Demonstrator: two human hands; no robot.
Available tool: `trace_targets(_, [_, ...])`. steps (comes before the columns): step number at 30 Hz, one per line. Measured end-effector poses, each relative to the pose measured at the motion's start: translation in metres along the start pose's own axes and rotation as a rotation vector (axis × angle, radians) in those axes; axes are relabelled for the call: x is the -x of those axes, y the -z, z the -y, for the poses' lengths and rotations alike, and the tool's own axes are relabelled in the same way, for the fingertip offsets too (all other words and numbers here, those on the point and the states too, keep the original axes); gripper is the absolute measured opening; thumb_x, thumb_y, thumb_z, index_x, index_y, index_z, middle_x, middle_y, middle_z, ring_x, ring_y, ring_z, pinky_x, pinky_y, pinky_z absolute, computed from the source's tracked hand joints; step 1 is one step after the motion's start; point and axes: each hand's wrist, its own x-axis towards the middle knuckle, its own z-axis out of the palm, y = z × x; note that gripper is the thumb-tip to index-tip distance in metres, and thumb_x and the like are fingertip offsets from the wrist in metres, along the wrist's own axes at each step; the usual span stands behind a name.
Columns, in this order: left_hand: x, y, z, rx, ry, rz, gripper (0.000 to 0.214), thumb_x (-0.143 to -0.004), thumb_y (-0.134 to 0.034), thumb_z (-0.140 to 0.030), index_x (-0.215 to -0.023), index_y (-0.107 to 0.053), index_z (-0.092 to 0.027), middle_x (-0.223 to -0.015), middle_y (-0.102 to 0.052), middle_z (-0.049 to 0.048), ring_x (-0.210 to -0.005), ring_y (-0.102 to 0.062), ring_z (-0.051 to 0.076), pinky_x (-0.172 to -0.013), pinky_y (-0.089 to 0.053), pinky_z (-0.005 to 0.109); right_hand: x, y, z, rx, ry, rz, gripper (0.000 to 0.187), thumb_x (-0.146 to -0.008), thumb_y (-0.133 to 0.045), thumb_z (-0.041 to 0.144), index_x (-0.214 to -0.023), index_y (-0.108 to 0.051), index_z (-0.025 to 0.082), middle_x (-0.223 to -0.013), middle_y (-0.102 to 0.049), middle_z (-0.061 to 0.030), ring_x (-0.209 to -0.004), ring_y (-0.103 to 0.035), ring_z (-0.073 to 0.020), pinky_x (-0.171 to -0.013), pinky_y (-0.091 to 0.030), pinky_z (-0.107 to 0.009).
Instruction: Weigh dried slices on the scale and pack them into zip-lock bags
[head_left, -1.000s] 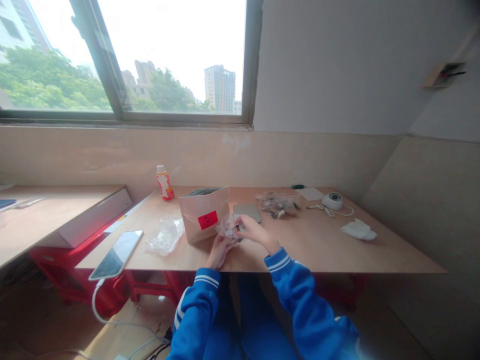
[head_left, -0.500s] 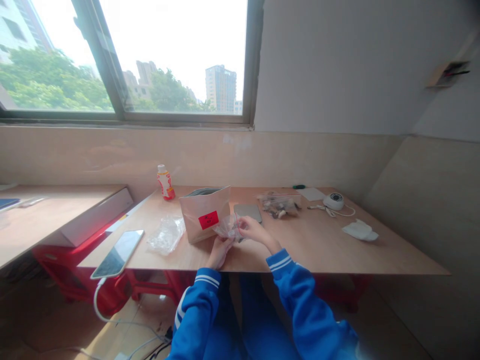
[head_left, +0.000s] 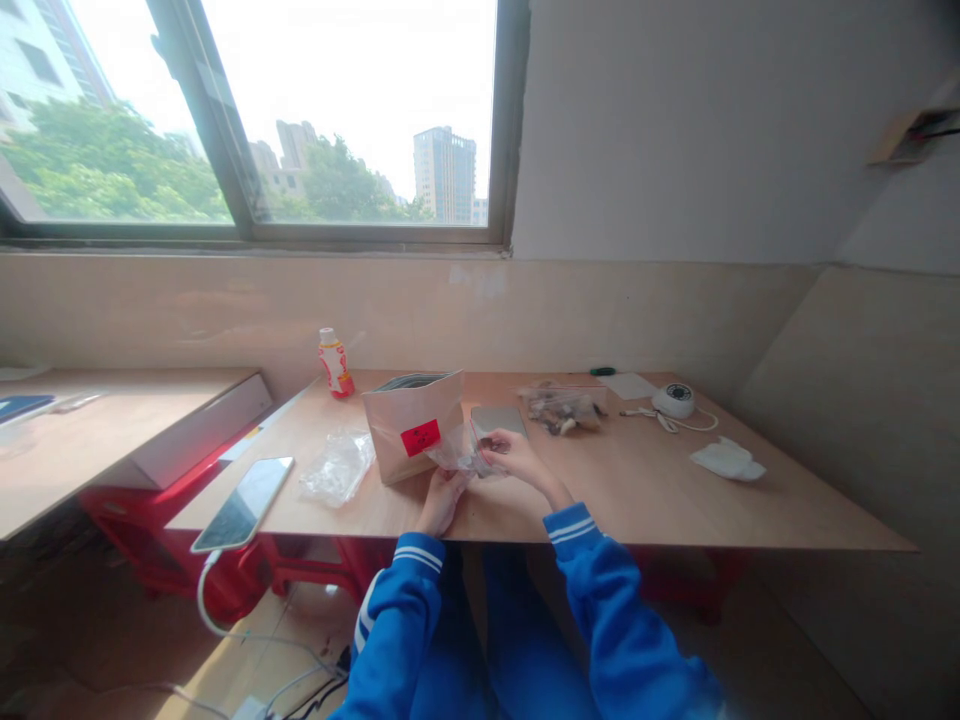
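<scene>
Both my hands hold a small clear plastic bag (head_left: 459, 452) just above the wooden table (head_left: 645, 490) near its front edge. My left hand (head_left: 441, 500) grips the bag from below. My right hand (head_left: 511, 455) pinches its upper right edge, and something small and dark shows at the fingertips. Right behind the bag stands a brown paper pouch with a red label (head_left: 411, 428), its top open. A grey flat device (head_left: 496, 418) lies just beyond my right hand.
A crumpled clear bag (head_left: 337, 467) and a phone on a cable (head_left: 244, 490) lie at the left. A small drink bottle (head_left: 334, 364) stands by the wall. A bag of mixed small parts (head_left: 562, 408), a white round device (head_left: 673, 400) and a white cloth (head_left: 727, 461) are at the right.
The small clear bag has been lifted slightly and spread between my hands. My right hand has shifted a little up along its edge. The view has drifted a bit.
</scene>
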Motion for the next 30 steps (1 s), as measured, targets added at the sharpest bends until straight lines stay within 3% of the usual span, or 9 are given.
trace_targets(4, [-0.001, 0.002, 0.001, 0.028, 0.028, -0.051, 0.03, -0.059, -0.077, -0.027, -0.084, -0.065, -0.017, -0.091, -0.068, 0.0041, -0.091, -0.061, 0.017, -0.094, -0.042, 0.033, -0.008, 0.015, 0.013, -0.064, 0.021, -0.27, 0.033, -0.066, -0.07, 0.037, -0.089, -0.062, 0.015, -0.086, -0.068, -0.008, -0.08, -0.064, -0.0191, -0.074, -0.05, -0.032])
trace_targets(9, [-0.001, 0.005, 0.003, 0.021, 0.043, -0.069, 0.031, -0.06, -0.078, -0.027, -0.085, -0.064, -0.016, -0.09, -0.067, 0.0041, -0.089, -0.061, 0.016, -0.091, -0.043, 0.031, -0.037, 0.012, 0.065, -0.185, 0.236, -0.442, 0.038, -0.069, -0.069, 0.042, -0.095, -0.058, 0.017, -0.093, -0.068, -0.0081, -0.087, -0.063, -0.0184, -0.08, -0.05, -0.032])
trace_targets(14, [0.0, 0.006, 0.003, 0.01, 0.039, -0.063, 0.029, -0.061, -0.076, -0.028, -0.085, -0.063, -0.017, -0.092, -0.067, 0.0039, -0.092, -0.061, 0.017, -0.091, -0.043, 0.032, -0.069, -0.026, 0.115, -0.129, 0.444, -0.37, 0.037, -0.078, -0.062, 0.037, -0.11, -0.053, 0.022, -0.101, -0.064, -0.0036, -0.092, -0.061, -0.0143, -0.083, -0.05, -0.027])
trace_targets(20, [-0.003, 0.008, 0.007, 0.007, 0.024, -0.024, 0.029, -0.064, -0.074, -0.029, -0.088, -0.063, -0.018, -0.094, -0.067, 0.0061, -0.097, -0.061, 0.02, -0.094, -0.042, 0.036, -0.077, -0.061, 0.112, 0.157, 0.6, -0.162, 0.023, -0.089, -0.048, 0.026, -0.109, -0.06, 0.023, -0.107, -0.057, -0.0035, -0.098, -0.057, -0.0131, -0.087, -0.046, -0.025])
trace_targets(26, [-0.002, 0.007, 0.007, -0.002, 0.023, -0.02, 0.03, -0.064, -0.073, -0.03, -0.089, -0.061, -0.017, -0.095, -0.067, 0.0068, -0.093, -0.061, 0.02, -0.092, -0.043, 0.037, -0.061, -0.062, 0.11, 0.489, 0.64, -0.111, 0.03, -0.093, -0.041, 0.029, -0.116, -0.06, 0.027, -0.126, -0.05, -0.0051, -0.117, -0.044, -0.0193, -0.104, -0.03, -0.037])
trace_targets(30, [-0.001, 0.005, 0.004, -0.023, 0.023, -0.037, 0.026, -0.065, -0.072, -0.03, -0.086, -0.062, -0.02, -0.091, -0.066, 0.004, -0.088, -0.061, 0.018, -0.088, -0.045, 0.033, -0.046, -0.047, 0.116, 0.325, 0.589, -0.282, 0.032, -0.092, -0.037, 0.024, -0.118, -0.056, 0.025, -0.121, -0.052, -0.0043, -0.113, -0.047, -0.0163, -0.101, -0.033, -0.032])
